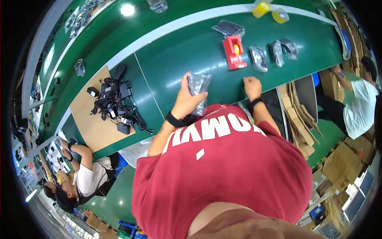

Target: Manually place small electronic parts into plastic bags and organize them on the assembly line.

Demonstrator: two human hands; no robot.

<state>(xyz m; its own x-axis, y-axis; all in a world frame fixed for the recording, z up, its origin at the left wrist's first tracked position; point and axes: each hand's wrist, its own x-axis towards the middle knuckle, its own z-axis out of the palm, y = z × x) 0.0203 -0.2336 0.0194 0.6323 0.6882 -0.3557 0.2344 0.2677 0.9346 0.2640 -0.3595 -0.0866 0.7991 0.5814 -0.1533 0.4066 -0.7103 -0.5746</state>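
Note:
My left hand is closed around a clear plastic bag with something dark inside, held upright close to my chest. The bag's contents are too covered by film to name. To the right, my right hand is at the near edge of the green table, its fingers curled together; whether anything small is pinched in them is hidden. Just beyond it stands a red tape dispenser with a yellow roll. Several similar bagged dark items, among them one bag, lie to the dispenser's right.
A heap of black power adapters with cables covers a cardboard sheet at left. A flat bagged item and yellow tape rolls lie farther back. Cardboard pieces fill a shelf below right. Other people work on both sides.

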